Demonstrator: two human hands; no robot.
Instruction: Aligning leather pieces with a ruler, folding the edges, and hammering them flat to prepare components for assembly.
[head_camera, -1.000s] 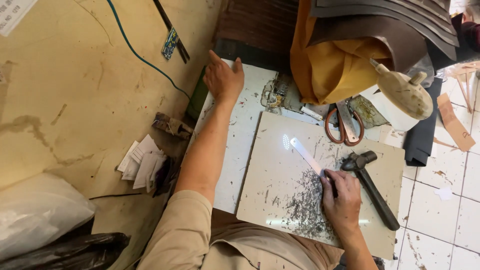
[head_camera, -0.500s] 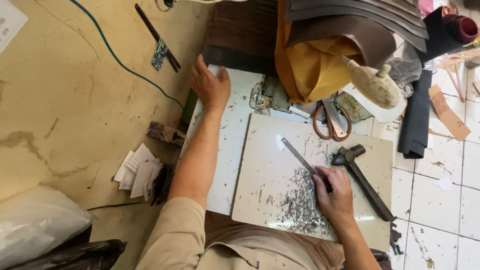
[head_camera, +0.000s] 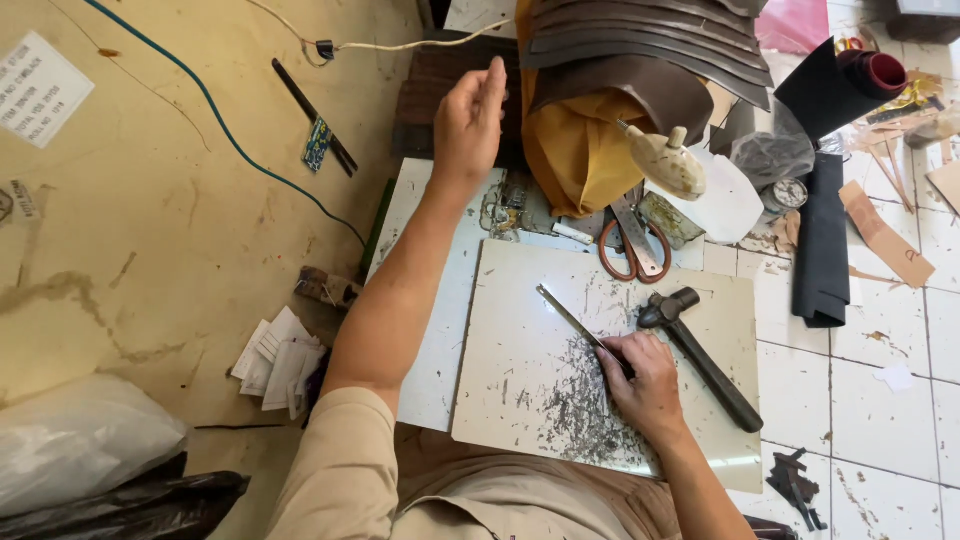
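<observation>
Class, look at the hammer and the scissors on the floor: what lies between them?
In the head view, only bare tile separates the hammer head from the scissors handles.

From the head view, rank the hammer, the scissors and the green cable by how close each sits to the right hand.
1. Hammer, just right of the right hand.
2. Scissors, above it.
3. Green cable, far left on the floor.
</observation>
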